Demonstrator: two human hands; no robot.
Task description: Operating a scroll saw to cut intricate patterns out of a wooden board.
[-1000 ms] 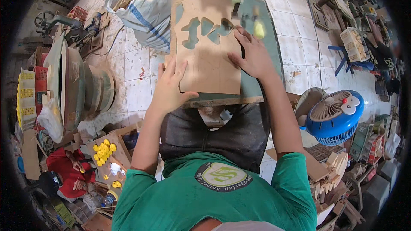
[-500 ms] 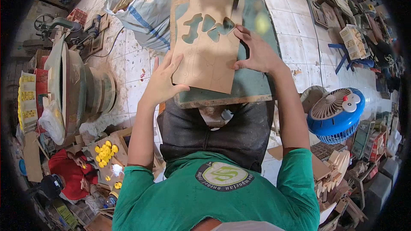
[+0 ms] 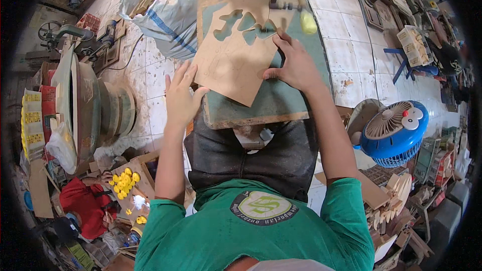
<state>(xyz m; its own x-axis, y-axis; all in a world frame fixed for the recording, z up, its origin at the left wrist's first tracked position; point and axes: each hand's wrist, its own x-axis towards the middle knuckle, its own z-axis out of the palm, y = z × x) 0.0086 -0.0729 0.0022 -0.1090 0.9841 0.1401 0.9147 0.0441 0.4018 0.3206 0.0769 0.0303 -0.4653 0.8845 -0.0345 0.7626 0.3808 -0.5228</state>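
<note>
A thin brown board [image 3: 226,73] lies tilted on a green-topped work table [image 3: 281,101]. Several rounded shapes are cut through its far part, and faint drawn outlines mark the nearer part. With fingers spread, my left hand [image 3: 182,93] rests against the board's near left corner, thumb by the lower edge. My right hand [image 3: 296,62] holds the right edge between thumb and forefinger, beside the cut-outs. Just beyond the board stands a dark metal machine part with a yellow-green knob [image 3: 308,22], partly blurred.
A white woven sack [image 3: 170,15] of wood scraps stands at the far left. To the right is a blue fan [image 3: 396,133]. A large wheel-like machine [image 3: 85,105] fills the left side. A person in red [image 3: 85,206] sits near yellow pieces [image 3: 124,183] at lower left.
The board has turned clockwise, its near end swinging left, and both hands have shifted slightly left with it. The person in red now reaches toward the yellow pieces.
</note>
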